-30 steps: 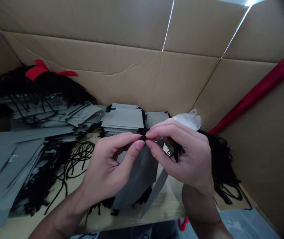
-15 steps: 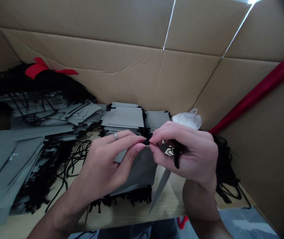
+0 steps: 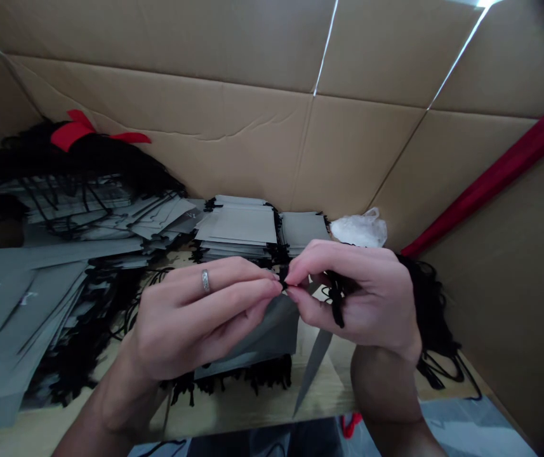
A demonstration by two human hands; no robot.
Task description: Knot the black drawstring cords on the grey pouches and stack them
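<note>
My left hand point(image 3: 195, 317), with a ring on one finger, and my right hand point(image 3: 362, 298) meet in the middle, fingertips pinched together on a short black cord point(image 3: 282, 277). The cord sits at the top edge of a grey paper bag point(image 3: 272, 324) that hangs tilted between my hands. A loop of the same black cord point(image 3: 337, 298) runs across my right palm under the curled fingers. Below the bag lies a flat stack of grey bags with black cord ends point(image 3: 247, 374) sticking out.
Stacks of folded grey bags point(image 3: 243, 225) stand behind my hands, more spread out at the left point(image 3: 9, 311). Loose black cords point(image 3: 431, 317) pile up at the right, a dark bundle with a red ribbon point(image 3: 74, 130) at the back left. Cardboard walls point(image 3: 252, 108) enclose the wooden table point(image 3: 233, 406). A crumpled clear plastic point(image 3: 360, 228) lies behind.
My left hand has rolled so its back and the ring face up. The grey bag has swung lower and flatter. Both pinches stay on the cord.
</note>
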